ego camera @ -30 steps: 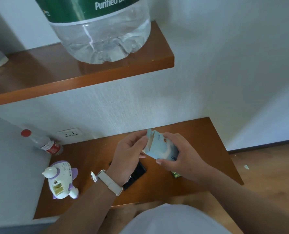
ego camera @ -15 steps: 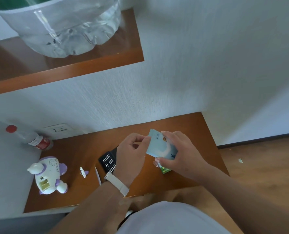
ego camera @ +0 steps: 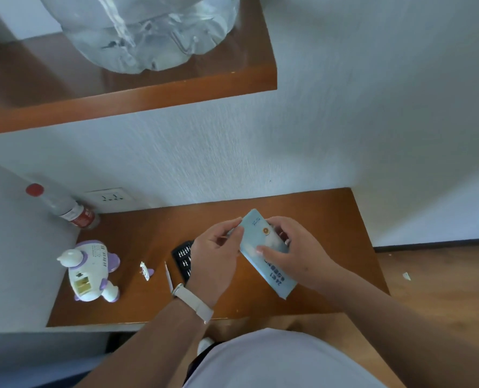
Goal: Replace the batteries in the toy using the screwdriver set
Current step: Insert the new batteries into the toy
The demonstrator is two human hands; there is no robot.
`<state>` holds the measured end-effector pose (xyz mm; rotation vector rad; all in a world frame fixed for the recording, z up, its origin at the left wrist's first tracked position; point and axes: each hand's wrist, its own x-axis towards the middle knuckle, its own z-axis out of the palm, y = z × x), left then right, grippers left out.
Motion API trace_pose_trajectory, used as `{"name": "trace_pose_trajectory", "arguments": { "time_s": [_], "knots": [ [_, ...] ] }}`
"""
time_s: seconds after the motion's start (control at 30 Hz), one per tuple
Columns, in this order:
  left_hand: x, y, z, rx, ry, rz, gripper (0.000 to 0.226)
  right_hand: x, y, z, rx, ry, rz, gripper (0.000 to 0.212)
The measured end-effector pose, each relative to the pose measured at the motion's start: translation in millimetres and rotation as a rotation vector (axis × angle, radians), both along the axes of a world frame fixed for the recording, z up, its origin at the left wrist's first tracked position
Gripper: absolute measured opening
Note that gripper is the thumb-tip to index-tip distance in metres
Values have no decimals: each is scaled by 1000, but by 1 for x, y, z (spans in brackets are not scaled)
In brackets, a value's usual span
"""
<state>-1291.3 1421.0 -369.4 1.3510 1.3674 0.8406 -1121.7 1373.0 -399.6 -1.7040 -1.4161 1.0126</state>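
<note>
The right hand [ego camera: 291,253] gripped a pale blue box [ego camera: 256,236] over a wooden shelf [ego camera: 316,219]. The left hand [ego camera: 216,256] pinched its upper end, well apart from the toy [ego camera: 90,270].

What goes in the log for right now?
left hand, right hand: hold blue box | toy: lying on table | bit tray: by left hand

Lt-blue box [ego camera: 263,253] w/ orange dot, white-purple toy [ego camera: 91,271], black bit tray [ego camera: 183,257], brown shelf [ego camera: 316,219].

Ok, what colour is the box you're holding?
The box is light blue with a small orange round mark, clearest in the head view.
</note>
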Motion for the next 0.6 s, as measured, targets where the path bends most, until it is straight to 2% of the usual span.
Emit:
{"name": "trace_pose_trajectory", "arguments": {
  "time_s": [0.1, 0.2, 0.33, 0.43, 0.6],
  "knots": [
    [-22, 14, 0, -43, -98, 46, 16, -8, 10, 5, -65, 148, 13, 18],
    [-47, 29, 3, -60, -178, 93, 16, -25, 18, 9, -152, 269, 38, 10],
    [-83, 43, 5, -79, -233, 127, 12, -60, 32, 13, -220, 330, 54, 10],
    [-111, 49, 1, -155, -306, 165, 20, -92, 43, 12, -220, 375, 7, 7],
    [-152, 48, -24, -285, -269, 25, 25, -142, 57, 4, -245, 469, -92, 13]
  ]
}}
